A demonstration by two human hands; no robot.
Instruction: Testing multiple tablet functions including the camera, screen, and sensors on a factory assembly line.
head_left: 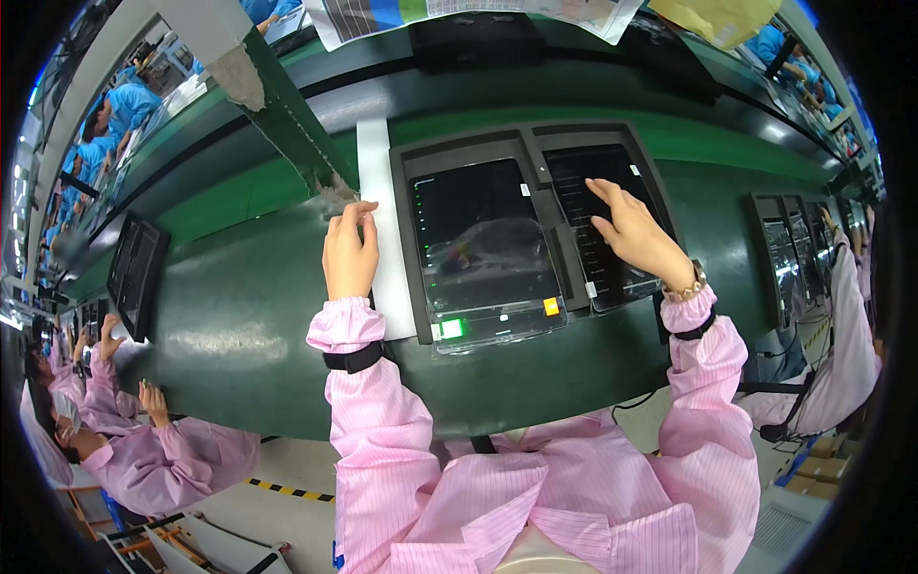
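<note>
A dark grey tray [560,230] with two compartments lies in front of me. A black tablet [483,230] with a lit display and clear film sits in its left compartment. The right compartment bears a second tablet [598,220] with faint lines on its screen. My right hand [639,234] is over this second tablet, index finger stretched to the screen, thumb apart, holding nothing. Left of the tray, my left hand [351,253] hovers by a white strip [386,249]. Its fingers are loosely bent, thumb apart, with nothing visible in them.
A green post [296,134] rises at the table's far left. Another dark tray [137,273] tilts at the left, near a co-worker in pink [163,454]. More trays with devices [789,253] stand at right beside another person. Printed sheets [459,11] hang at the far edge.
</note>
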